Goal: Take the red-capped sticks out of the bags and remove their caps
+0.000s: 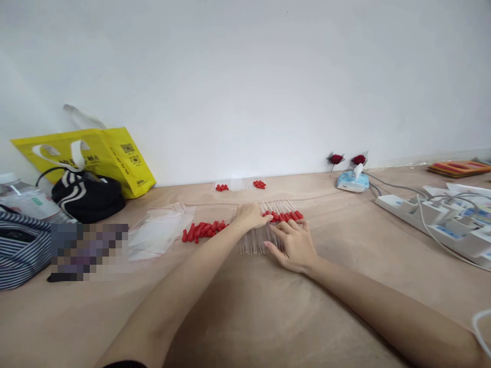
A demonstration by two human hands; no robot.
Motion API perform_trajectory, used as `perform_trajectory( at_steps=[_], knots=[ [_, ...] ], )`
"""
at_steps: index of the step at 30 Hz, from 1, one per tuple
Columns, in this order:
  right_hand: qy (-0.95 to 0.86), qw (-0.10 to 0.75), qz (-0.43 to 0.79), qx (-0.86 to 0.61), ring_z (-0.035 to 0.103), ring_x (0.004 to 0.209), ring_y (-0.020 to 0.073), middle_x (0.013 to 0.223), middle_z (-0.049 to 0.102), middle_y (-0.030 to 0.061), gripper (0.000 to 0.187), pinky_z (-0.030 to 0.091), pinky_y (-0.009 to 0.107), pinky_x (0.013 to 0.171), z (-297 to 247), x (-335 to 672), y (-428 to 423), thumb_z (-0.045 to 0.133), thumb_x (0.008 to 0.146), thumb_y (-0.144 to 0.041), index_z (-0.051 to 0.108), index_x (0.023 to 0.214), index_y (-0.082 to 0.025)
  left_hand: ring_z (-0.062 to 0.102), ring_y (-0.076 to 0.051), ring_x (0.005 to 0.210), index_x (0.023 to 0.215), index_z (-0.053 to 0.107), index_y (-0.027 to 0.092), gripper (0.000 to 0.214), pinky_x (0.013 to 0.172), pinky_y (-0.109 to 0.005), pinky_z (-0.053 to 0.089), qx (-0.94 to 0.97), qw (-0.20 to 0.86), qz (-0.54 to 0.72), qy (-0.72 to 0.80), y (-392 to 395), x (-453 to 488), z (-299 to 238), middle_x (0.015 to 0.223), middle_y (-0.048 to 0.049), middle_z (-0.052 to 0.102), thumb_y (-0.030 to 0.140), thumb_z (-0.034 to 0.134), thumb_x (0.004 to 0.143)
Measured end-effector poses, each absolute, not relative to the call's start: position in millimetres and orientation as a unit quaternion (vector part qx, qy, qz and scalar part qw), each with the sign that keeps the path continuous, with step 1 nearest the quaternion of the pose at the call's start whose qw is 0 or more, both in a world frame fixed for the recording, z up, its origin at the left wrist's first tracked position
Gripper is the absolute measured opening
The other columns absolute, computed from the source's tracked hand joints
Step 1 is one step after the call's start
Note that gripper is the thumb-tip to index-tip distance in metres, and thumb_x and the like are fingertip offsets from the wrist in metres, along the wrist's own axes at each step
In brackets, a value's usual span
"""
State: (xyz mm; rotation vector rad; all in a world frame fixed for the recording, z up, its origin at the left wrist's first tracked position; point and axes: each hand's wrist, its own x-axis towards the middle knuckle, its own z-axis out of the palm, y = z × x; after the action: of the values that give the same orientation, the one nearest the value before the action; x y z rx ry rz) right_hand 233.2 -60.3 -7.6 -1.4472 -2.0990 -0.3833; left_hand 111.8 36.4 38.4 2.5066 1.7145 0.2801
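Note:
A row of droppers with red rubber bulbs and thin clear tubes lies across the table in front of me. My left hand rests over the left end of the row, its thumb stretched out against a red bulb and its other fingers partly hidden. On the near side, my right hand lies with spread fingers, their tips touching the bulbs and its thumb apart. More clear tubes point toward me between the hands. Left of them is a pile of loose red bulbs, partly behind my left forearm.
Clear zip bags lie at the left, near a yellow bag and a black pouch. A bag with red bulbs lies by the wall. At right are a tissue pack and a power strip with cables.

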Motion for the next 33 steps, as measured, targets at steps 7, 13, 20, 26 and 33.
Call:
perform_trajectory(
  at_steps=[7,13,20,26,33],
  knots=[
    [-0.739,0.35,-0.141,-0.559,0.05,0.075,0.0167,0.074,0.061,0.0027,0.03,0.023,0.035,0.077,-11.9,248.7,-55.1,0.044,0.082,-0.043,0.065,0.088,-0.022,0.059,-0.02,0.062,0.052,0.055,0.018,0.025,0.059,-0.028,0.038,0.82,0.037,0.101,0.563,31.5,113.1,46.0,0.056,-0.0041,0.061,0.037,0.052,0.067],
    [-0.734,0.415,-0.119,-0.524,0.051,0.081,0.0178,0.081,0.06,0.004,0.02,0.029,0.033,0.075,-17.9,251.2,-48.0,0.049,0.079,-0.029,0.062,0.093,-0.02,0.054,-0.018,0.059,0.051,0.053,0.019,0.022,0.06,-0.029,0.036,0.833,0.001,0.144,0.535,-3.4,61.3,57.9,0.055,-0.0008,0.058,0.03,0.048,0.07],
    [-0.808,0.414,-0.159,-0.387,0.048,0.098,0.0214,0.107,0.056,0.0091,0.034,0.031,0.038,0.084,-10.0,242.1,-56.2,0.052,0.078,-0.034,0.055,0.108,-0.019,0.05,-0.015,0.064,0.065,0.055,0.018,0.015,0.064,-0.03,0.036,0.894,-0.091,0.274,0.344,-43.3,-1.2,16.8,0.065,-0.0019,0.055,0.026,0.049,0.077],
    [-0.861,0.356,-0.156,-0.328,0.049,0.098,0.0184,0.095,0.064,0.0009,0.025,0.019,0.043,0.091,-10.7,230.9,-60.7,0.051,0.082,-0.037,0.059,0.104,-0.028,0.049,-0.014,0.066,0.072,0.056,0.017,0.01,0.065,-0.028,0.038,0.905,-0.088,0.303,0.285,-50.7,-3.5,2.7,0.067,-0.0016,0.055,0.022,0.052,0.079],
    [-0.853,0.393,-0.14,-0.313,0.052,0.076,0.0131,0.066,0.064,-0.0033,0.016,0.017,0.043,0.09,-13.9,226.3,-59.6,0.05,0.084,-0.029,0.064,0.093,-0.027,0.052,-0.016,0.074,0.083,0.059,0.017,0.012,0.07,-0.031,0.041,0.905,-0.073,0.319,0.272,-50.9,8.4,2.7,0.077,-0.0048,0.059,0.026,0.052,0.079]
  ],
)
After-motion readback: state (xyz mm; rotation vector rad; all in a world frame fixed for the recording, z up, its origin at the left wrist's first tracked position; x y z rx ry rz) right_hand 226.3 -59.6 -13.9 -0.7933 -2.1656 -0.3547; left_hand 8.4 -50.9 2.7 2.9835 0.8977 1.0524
